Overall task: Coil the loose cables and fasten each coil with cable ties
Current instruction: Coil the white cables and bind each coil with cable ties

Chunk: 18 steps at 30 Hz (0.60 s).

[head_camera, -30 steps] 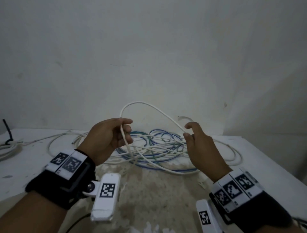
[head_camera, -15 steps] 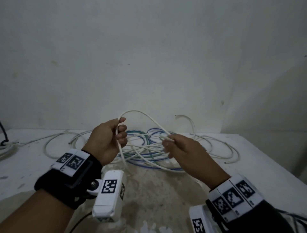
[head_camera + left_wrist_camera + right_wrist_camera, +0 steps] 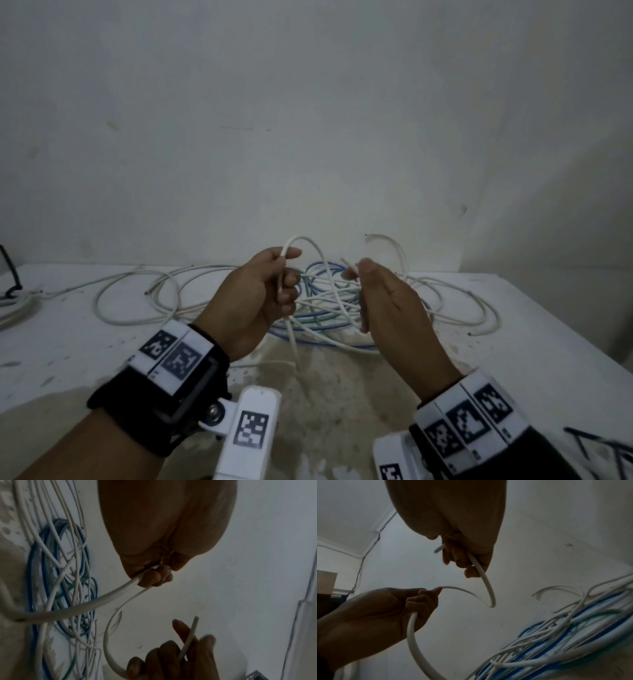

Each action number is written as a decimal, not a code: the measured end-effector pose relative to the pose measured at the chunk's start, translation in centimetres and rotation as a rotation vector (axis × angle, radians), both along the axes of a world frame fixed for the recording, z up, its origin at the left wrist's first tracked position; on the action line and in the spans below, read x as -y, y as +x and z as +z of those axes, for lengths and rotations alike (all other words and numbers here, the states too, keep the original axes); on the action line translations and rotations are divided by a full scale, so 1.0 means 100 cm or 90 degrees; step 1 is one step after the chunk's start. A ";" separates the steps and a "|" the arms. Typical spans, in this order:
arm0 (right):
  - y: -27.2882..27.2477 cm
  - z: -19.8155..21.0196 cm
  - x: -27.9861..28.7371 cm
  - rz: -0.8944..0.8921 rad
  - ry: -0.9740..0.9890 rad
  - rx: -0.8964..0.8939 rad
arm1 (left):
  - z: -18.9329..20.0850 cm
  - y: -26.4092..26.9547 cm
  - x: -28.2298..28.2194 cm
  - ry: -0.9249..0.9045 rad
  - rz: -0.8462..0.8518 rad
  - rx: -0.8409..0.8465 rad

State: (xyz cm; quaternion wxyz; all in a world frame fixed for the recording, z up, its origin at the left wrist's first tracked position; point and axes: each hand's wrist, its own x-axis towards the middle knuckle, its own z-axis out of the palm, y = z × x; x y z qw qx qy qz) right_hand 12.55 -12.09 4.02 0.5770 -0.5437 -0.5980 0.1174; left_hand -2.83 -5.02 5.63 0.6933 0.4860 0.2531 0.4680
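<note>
Both hands, left hand (image 3: 260,301) and right hand (image 3: 387,301), grip the white cable (image 3: 310,241) in curled fingers, apparently to bend a first loop.

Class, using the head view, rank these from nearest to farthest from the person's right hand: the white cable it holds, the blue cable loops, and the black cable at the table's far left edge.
1. White cable: in the right hand itself, pinched by the fingers.
2. Blue cable loops: on the table, just beyond and left of the hand.
3. Black cable: far left edge, past the left hand.

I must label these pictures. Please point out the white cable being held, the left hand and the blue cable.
white cable (image 3: 317,247): head view, loop top.
left hand (image 3: 251,301): head view, back.
blue cable (image 3: 31,588): left wrist view, outer loop.
</note>
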 end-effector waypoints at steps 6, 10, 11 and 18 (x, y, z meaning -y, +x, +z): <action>-0.007 -0.005 -0.008 0.034 -0.080 -0.146 | -0.003 0.008 0.014 0.093 -0.020 -0.064; -0.010 -0.003 -0.012 0.062 -0.160 -0.313 | -0.005 0.012 0.021 0.182 -0.001 -0.125; -0.010 -0.001 -0.013 0.074 -0.163 -0.343 | -0.006 0.012 0.022 0.205 0.003 -0.137; -0.011 0.012 -0.013 0.217 -0.189 -0.632 | -0.021 0.018 0.021 0.460 0.082 -0.282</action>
